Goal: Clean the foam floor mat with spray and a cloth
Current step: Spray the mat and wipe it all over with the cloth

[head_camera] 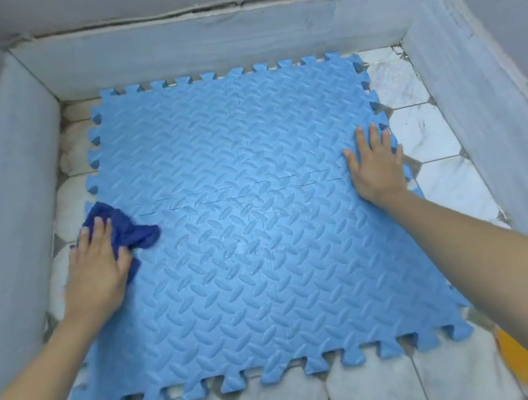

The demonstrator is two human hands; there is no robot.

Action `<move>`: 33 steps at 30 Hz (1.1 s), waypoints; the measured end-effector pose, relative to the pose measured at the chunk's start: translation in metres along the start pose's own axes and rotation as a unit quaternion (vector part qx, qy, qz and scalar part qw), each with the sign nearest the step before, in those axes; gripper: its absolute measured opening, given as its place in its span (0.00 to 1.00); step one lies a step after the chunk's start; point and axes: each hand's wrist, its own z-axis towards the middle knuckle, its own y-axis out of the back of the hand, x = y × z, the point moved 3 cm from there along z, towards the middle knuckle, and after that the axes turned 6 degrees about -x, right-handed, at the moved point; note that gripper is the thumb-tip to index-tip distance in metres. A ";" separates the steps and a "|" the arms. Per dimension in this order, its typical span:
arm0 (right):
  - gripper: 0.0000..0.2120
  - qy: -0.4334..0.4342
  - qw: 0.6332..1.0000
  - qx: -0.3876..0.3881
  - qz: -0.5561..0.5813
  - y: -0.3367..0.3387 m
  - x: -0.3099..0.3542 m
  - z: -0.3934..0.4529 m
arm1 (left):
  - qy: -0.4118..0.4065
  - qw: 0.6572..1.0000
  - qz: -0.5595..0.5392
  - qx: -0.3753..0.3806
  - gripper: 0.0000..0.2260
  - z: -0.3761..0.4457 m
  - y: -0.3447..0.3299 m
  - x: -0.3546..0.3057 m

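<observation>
Wiping stage, by my judgement unfinished: blue foam puzzle mat (254, 235) on the tiled floor (423, 128), my left hand (98, 269) pressing the bunched navy cloth (130, 230) at its left edge, my right hand (375, 166) flat at its right edge, no spray bottle visible.

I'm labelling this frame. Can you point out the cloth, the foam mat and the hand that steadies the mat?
cloth (137, 230), head view, on its bunched part.
foam mat (235, 156), head view, on bare centre.
right hand (376, 167), head view, on its back.
</observation>
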 end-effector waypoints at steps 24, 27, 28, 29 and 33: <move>0.28 -0.086 0.988 -0.011 0.126 -0.007 -0.111 -0.161 | -0.448 0.893 -0.039 -0.024 0.25 -0.042 -0.015 -0.238; 0.25 -0.066 0.988 -0.024 0.140 0.002 -0.107 -0.168 | -0.631 0.774 -0.042 0.019 0.25 -0.097 -0.012 -0.288; 0.24 -0.057 0.988 -0.030 0.141 0.003 -0.101 -0.174 | -0.645 0.761 -0.059 0.008 0.25 -0.088 -0.011 -0.301; 0.24 -0.050 0.988 -0.038 0.142 0.003 -0.097 -0.177 | -0.637 0.768 -0.065 -0.011 0.25 -0.066 -0.008 -0.317; 0.24 -0.050 0.990 -0.040 0.128 0.001 -0.103 -0.173 | -0.500 0.862 -0.083 -0.016 0.26 0.057 -0.006 -0.393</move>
